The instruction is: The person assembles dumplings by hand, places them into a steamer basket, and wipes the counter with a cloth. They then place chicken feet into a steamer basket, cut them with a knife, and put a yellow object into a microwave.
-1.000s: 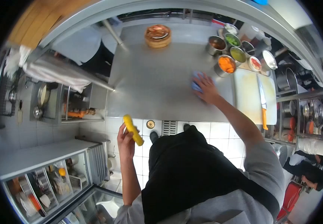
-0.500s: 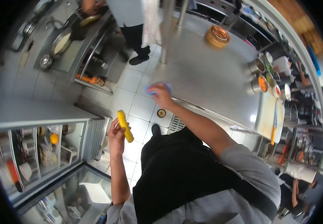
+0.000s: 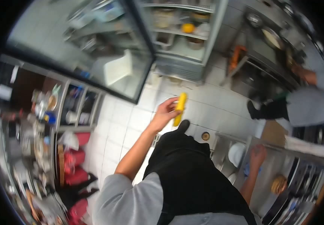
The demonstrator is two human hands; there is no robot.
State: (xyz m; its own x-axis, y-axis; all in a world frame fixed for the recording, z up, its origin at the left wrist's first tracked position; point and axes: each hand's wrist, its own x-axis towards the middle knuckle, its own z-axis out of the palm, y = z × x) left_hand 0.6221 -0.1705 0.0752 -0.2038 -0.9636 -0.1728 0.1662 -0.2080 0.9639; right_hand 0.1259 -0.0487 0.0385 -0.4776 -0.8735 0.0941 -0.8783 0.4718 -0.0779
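Note:
My left hand (image 3: 166, 111) is out in front of my body, its fingers wrapped round a long yellow item (image 3: 180, 108) held above the tiled floor. Over the steel counter (image 3: 270, 165) at the lower right is my right hand (image 3: 258, 152), too blurred to make out its fingers. Something blue like a cloth (image 3: 247, 169) shows beside the right wrist. Whether the hand touches it is unclear.
An open glass fridge door (image 3: 132, 75) stands at upper left, beside fridge shelves (image 3: 180, 32). Another person (image 3: 308, 103) works at the cooking station on the right. A round wooden container (image 3: 279, 184) is on the counter. A second person (image 3: 49, 206) is at lower left.
The view has swung round, bringing the fridge to the top and the steel counter to the lower right. The yellow item remains in my left hand; my right hand has moved away from the blue cloth-like thing's middle.

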